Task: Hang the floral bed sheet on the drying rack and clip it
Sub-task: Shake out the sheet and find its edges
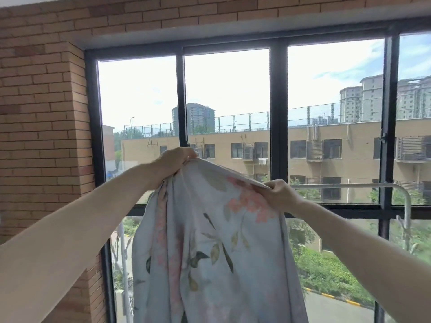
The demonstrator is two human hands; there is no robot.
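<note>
Pale floral cotton, one sheet (210, 241), hung in folds before the window (278, 113), held up by two hands. The left hand (177, 159) bunched its top edge in curled fingers; the right hand (278, 194) pinched that edge lower, beside the one white rack (349, 185). One brick wall (39, 113) stood at left.

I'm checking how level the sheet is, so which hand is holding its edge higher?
The left hand, pinching the floral sheet well above the right hand, which grips beside the rack bar.
</note>
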